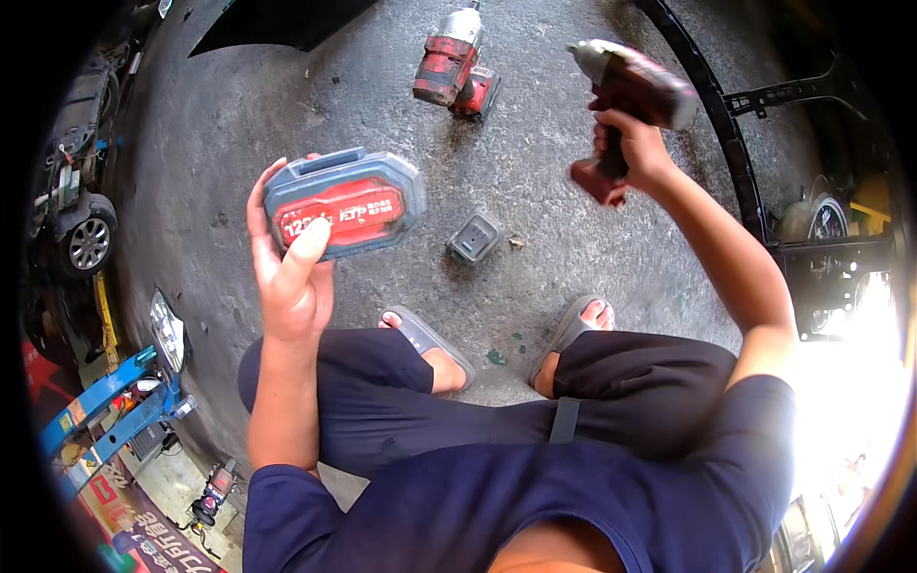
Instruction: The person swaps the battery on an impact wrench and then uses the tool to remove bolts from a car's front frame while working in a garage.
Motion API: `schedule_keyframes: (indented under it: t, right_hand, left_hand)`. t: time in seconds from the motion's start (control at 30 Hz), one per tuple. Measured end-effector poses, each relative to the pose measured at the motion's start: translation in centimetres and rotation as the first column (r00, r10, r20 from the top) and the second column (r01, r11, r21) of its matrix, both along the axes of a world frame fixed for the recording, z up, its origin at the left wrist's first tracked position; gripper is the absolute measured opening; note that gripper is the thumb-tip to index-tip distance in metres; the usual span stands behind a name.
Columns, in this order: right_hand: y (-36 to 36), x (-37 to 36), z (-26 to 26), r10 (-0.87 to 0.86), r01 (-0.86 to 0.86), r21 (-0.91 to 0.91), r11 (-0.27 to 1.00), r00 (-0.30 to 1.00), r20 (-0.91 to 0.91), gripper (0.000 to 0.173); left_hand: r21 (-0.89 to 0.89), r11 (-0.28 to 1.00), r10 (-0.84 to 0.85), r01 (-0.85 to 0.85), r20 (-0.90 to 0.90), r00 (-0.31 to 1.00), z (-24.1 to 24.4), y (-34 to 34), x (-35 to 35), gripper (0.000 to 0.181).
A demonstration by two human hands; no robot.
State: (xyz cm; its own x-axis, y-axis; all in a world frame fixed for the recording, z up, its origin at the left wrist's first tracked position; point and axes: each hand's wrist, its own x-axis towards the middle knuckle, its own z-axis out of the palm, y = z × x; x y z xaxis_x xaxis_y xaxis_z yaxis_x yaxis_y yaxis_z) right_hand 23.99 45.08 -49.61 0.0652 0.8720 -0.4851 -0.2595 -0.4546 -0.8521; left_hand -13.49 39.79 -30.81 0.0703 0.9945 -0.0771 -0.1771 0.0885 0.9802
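My left hand (301, 279) grips a red and blue-grey power-tool battery pack (344, 208), thumb across its printed face. At the upper right my right hand (634, 147) is closed around the handle of a red and black cordless impact wrench (637, 79), blurred, its nose pointing left; no battery shows under the handle's red foot. A second red cordless impact wrench (448, 68) rests on the concrete floor beyond my hands, a red and dark battery at its base. Between my hands, nearer my feet, a small dark grey battery pack (474, 238) lies on the floor.
My sandalled feet (433, 347) flank the floor before me. A black metal vehicle frame (731, 136) stands to the right, a dark panel (279, 25) at the top. On the left are a car wheel (89, 243), a headlight (167, 329) and a blue metal stand (100, 397).
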Motion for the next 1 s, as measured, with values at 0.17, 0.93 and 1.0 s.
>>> schedule_keyframes:
  t: [0.17,0.93,1.0]
  right_hand:
    - [1.7,5.7,-6.1,0.253,-0.233,-0.229,0.945,0.082,0.964,0.039]
    - [14.5,-22.4,-9.4,-0.168,-0.006,0.283,0.959,0.794,0.585,0.060]
    - [16.7,-21.0,-8.1,-0.246,0.048,0.345,0.937,0.792,0.559,0.057]
  left_hand:
    - [0.026,1.000,0.001,-0.002,0.025,1.000,1.1,-0.6,0.5,0.076]
    - [-0.387,0.901,0.190,-0.197,-0.057,0.980,-14.1,2.8,-4.1,0.078]
    - [-0.415,0.875,0.213,-0.251,-0.137,0.967,-19.2,4.1,-3.3,0.088]
